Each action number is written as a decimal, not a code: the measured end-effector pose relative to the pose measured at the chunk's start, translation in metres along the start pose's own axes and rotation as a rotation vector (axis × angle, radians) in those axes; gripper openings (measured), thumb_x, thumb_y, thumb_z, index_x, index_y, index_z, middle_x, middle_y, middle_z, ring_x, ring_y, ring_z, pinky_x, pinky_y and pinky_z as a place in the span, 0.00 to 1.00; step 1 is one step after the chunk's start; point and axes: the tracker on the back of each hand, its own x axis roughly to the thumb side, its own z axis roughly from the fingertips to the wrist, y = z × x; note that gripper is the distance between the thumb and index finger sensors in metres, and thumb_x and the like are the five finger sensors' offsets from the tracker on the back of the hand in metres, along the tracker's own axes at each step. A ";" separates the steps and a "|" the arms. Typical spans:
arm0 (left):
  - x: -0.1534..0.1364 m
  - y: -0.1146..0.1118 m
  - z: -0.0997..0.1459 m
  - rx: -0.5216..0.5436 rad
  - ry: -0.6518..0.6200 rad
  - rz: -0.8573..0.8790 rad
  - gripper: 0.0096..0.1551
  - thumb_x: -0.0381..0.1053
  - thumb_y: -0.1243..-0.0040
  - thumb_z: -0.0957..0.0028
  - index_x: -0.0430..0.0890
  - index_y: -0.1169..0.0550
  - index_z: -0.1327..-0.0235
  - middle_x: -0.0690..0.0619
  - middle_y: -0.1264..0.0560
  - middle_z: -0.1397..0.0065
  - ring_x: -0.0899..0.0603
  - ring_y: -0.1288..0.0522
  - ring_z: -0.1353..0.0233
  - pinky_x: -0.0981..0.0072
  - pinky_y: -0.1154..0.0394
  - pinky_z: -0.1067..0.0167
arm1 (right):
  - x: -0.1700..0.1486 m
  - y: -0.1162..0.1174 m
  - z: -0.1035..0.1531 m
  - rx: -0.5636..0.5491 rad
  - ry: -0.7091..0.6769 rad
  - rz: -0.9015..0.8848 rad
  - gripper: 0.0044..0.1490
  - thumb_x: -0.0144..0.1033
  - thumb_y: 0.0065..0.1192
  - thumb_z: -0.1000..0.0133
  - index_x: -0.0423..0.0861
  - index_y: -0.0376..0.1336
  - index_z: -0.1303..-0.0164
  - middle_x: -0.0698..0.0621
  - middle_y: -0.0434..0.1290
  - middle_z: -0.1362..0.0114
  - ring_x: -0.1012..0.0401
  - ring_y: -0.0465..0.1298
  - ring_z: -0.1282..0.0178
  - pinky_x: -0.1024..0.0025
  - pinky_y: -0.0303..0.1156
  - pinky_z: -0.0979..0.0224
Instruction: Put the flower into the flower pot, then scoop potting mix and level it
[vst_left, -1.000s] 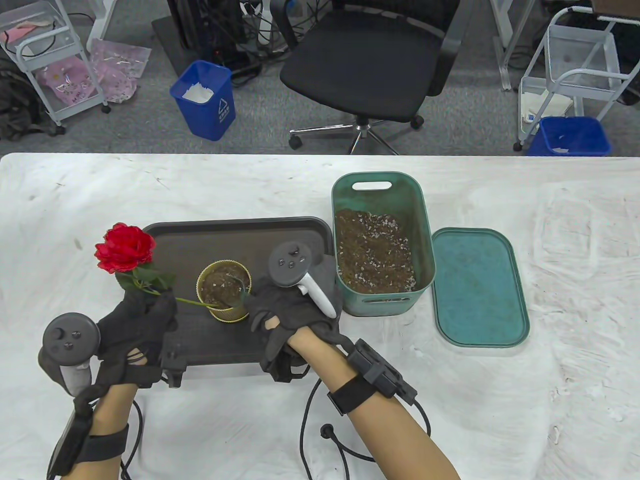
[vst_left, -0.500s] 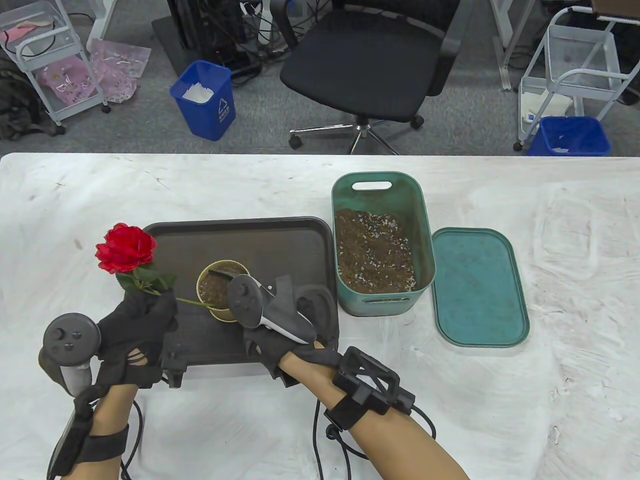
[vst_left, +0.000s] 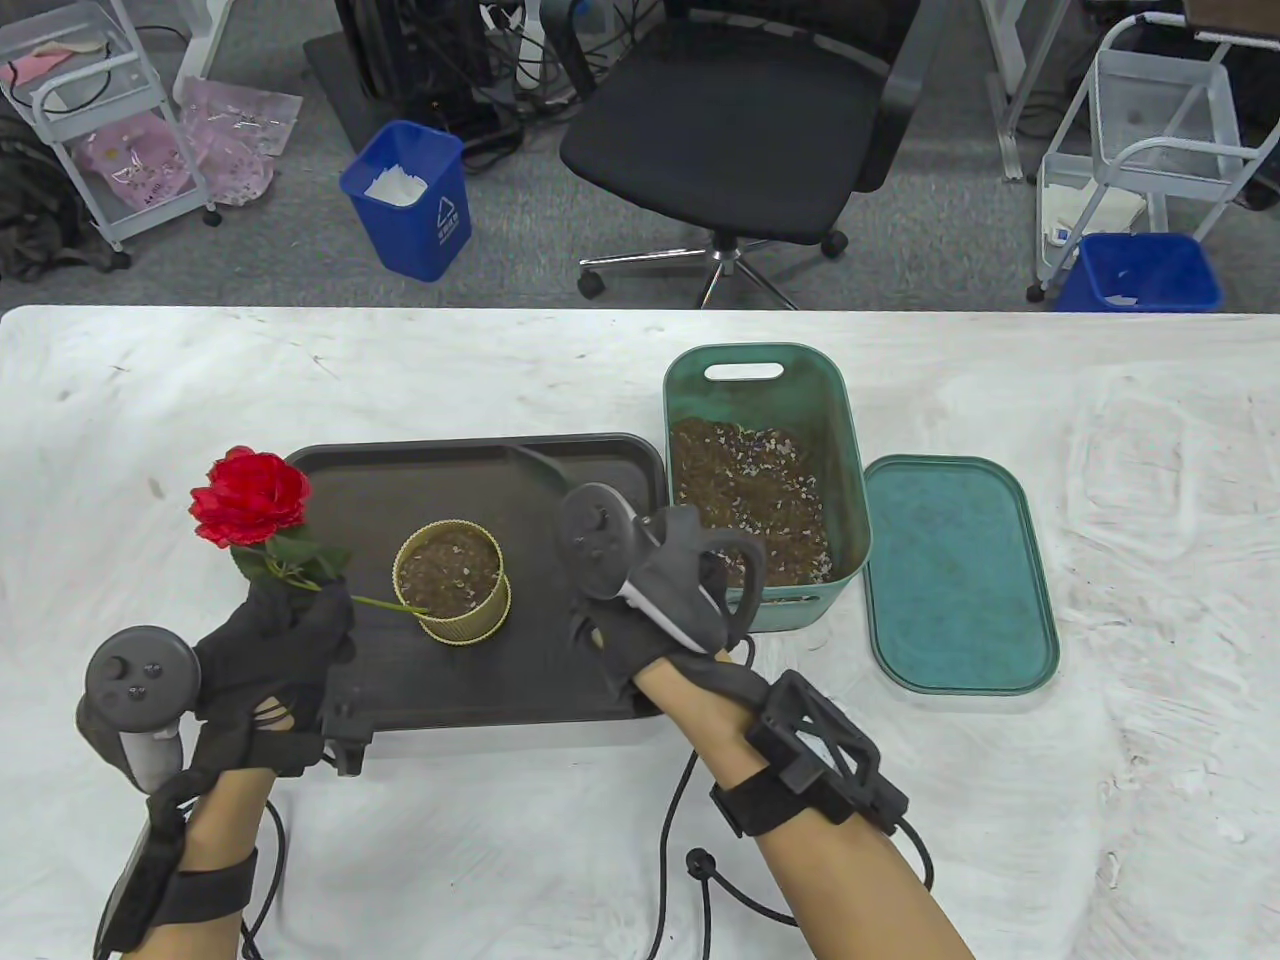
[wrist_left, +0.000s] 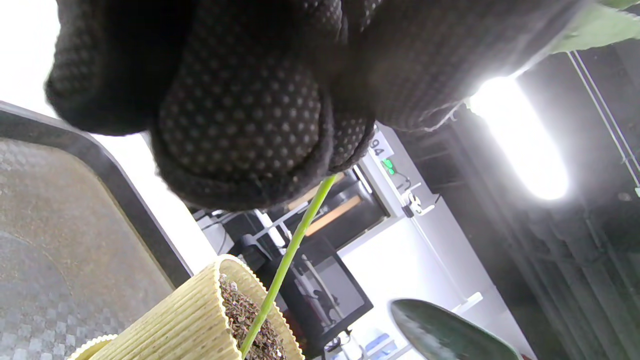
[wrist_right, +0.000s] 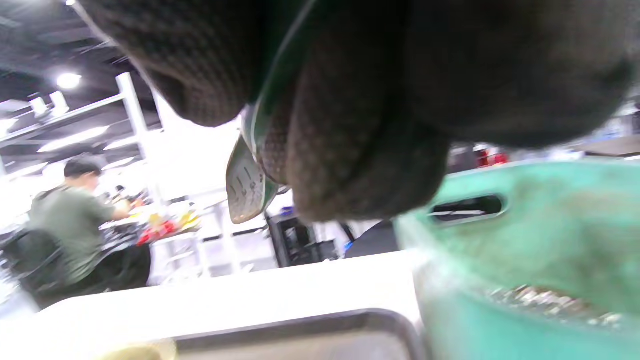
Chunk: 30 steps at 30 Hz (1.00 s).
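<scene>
A red rose (vst_left: 250, 497) leans left, its green stem (wrist_left: 300, 235) running down into the yellow ribbed pot (vst_left: 450, 582), which stands on the dark tray (vst_left: 480, 470) and holds potting mix (wrist_left: 245, 320). My left hand (vst_left: 300, 600) pinches the stem just left of the pot. My right hand (vst_left: 640, 590) grips a dark green scoop (vst_left: 540, 465), whose blade points up-left over the tray, away from the pot. That hand hovers by the near left corner of the green bin (vst_left: 850, 480), which holds potting mix (vst_left: 750, 490). In the right wrist view the scoop (wrist_right: 245, 185) pokes out between my fingers.
The bin's green lid (vst_left: 955, 575) lies flat to the right of the bin. Cables trail over the white cloth near the front edge. An office chair (vst_left: 740, 120), blue waste bins and wire carts stand on the floor beyond the table. A person is in the background of the right wrist view.
My right hand has lifted the scoop off the pot and moved right toward the green bin, uncovering the mix in the pot. My left hand and the rose have stayed still.
</scene>
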 end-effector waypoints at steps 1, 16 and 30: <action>0.000 0.000 0.000 0.000 0.001 0.001 0.24 0.58 0.29 0.58 0.47 0.16 0.52 0.55 0.12 0.56 0.50 0.09 0.71 0.60 0.12 0.65 | -0.014 -0.011 -0.007 -0.030 0.054 0.007 0.34 0.40 0.69 0.54 0.38 0.68 0.41 0.43 0.84 0.53 0.53 0.87 0.73 0.61 0.85 0.74; 0.000 0.001 -0.001 0.001 0.004 -0.001 0.25 0.58 0.29 0.58 0.47 0.16 0.52 0.55 0.12 0.56 0.50 0.09 0.71 0.60 0.12 0.65 | -0.124 0.031 -0.111 0.268 0.463 0.229 0.33 0.39 0.68 0.54 0.39 0.68 0.40 0.42 0.84 0.52 0.51 0.86 0.71 0.59 0.84 0.72; 0.000 0.002 -0.001 0.005 0.014 0.000 0.25 0.58 0.29 0.58 0.47 0.16 0.52 0.55 0.12 0.56 0.50 0.09 0.71 0.60 0.12 0.65 | -0.137 0.074 -0.131 0.454 0.513 0.112 0.33 0.38 0.66 0.53 0.39 0.67 0.38 0.43 0.83 0.50 0.51 0.86 0.69 0.59 0.84 0.69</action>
